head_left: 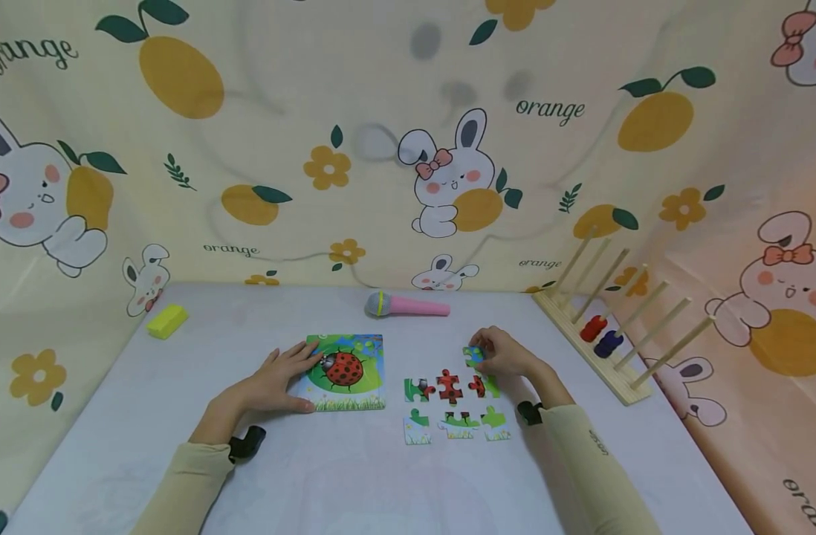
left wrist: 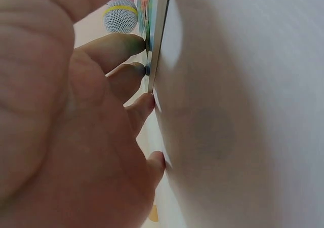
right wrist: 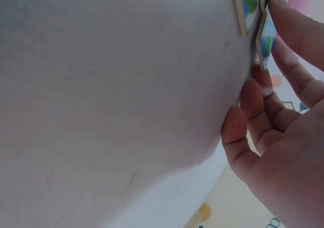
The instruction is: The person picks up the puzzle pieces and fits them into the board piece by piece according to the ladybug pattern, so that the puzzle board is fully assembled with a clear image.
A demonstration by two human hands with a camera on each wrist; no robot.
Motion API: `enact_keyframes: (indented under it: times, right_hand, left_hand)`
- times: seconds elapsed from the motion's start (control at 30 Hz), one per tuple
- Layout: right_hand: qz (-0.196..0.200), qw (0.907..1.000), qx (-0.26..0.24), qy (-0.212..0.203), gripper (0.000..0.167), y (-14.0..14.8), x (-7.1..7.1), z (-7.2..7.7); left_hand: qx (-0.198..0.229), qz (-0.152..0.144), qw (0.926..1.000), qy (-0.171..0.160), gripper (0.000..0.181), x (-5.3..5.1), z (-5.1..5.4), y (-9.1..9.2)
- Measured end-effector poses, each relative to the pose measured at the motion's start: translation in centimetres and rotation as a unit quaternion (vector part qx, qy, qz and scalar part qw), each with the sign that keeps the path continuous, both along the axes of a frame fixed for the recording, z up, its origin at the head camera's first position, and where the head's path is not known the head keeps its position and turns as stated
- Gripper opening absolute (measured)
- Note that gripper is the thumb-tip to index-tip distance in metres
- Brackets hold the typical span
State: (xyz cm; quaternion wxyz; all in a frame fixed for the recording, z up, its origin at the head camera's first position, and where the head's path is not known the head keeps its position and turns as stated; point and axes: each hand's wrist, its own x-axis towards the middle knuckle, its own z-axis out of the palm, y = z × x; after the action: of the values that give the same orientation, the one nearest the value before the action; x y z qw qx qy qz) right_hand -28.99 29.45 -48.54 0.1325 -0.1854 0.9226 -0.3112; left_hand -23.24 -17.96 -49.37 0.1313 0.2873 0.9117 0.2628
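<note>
White tabletop (head_left: 301, 475): left hand (head_left: 274, 380), fingers spread, touches ladybug board (head_left: 348, 371). Right of it, right hand (head_left: 504, 354) pinches puzzle piece (head_left: 473, 358); tilting could drop it.

Wood, plastic and a creased cloth backdrop (head_left: 281, 148) around a smooth printed ladybird board (head_left: 344, 371)
To the board's right, the jigsaw pieces (head_left: 449, 388) have pale, wood-like edges; farther right, the peg rack (head_left: 627, 383) is of matt wood. Behind the board, the microphone (head_left: 418, 306) seems plastic, with a rough, mesh-like head (left wrist: 121, 16).
</note>
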Motion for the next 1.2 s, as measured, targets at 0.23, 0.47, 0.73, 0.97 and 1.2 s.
enact_keyframes:
  times: [0.23, 0.47, 0.73, 0.97, 1.2]
  right_hand:
    - [-0.001, 1.0, -0.007, 0.0, 0.042, -0.2, 0.2, 0.3]
    - [0.005, 0.9999, -0.012, -0.004, 0.035, -0.1, 0.0, 0.4]
    - [0.015, 0.9976, -0.059, 0.033, 0.019, -2.2, -0.9, 1.6]
    - [0.045, 0.9954, -0.081, 0.023, 0.017, -8.1, -1.9, 2.0]
    - [0.1, 0.9914, -0.083, 0.014, 0.02, -14.4, -2.8, 1.8]
  left_hand:
    - [-0.001, 0.0, 1.0, 0.002, 0.098, -0.1, -0.2, -0.2]
    - [0.0, -0.001, 1.0, 0.001, 0.098, -0.3, -0.3, -0.2]
    - [-0.005, 0.004, 1.0, -0.001, 0.098, -0.3, -0.3, -0.1]
    - [-0.002, 0.001, 1.0, 0.001, 0.098, -0.3, -0.5, -0.2]
    - [0.002, 0.001, 1.0, -0.001, 0.098, -0.4, -0.5, -0.3]
